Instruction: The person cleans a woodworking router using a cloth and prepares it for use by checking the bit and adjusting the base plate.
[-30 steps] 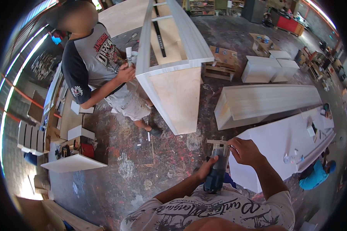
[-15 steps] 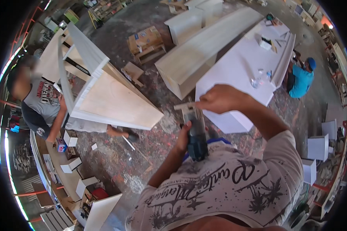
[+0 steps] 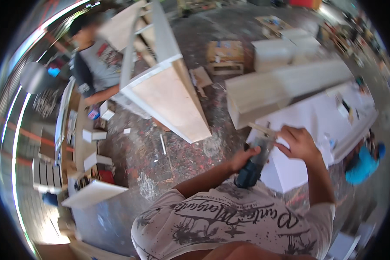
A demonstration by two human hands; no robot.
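A dark green handheld power tool (image 3: 248,174) with a flat metal base plate (image 3: 261,129) is held in front of my chest, base end pointing away from me. My left hand (image 3: 244,159) is wrapped round its body, thumb on top. At the base end, my right hand (image 3: 300,144) has its fingers curled with the tips against or close to the plate. Whatever those fingertips pinch is too small to make out. Beyond the tool to the right lies a large white panelled piece (image 3: 286,171), apart from my hands.
A tall pale wooden cabinet (image 3: 171,97) stands left of centre, with a co-worker (image 3: 97,65) beside it. A long wood-grain box (image 3: 286,84) lies ahead. Another person in blue (image 3: 363,167) crouches at right. A bench (image 3: 80,130) and a white board (image 3: 95,193) are on the left.
My view has swung, so the cabinet and white piece appear further right. The tool stays in my left hand, and my right hand remains at its base end.
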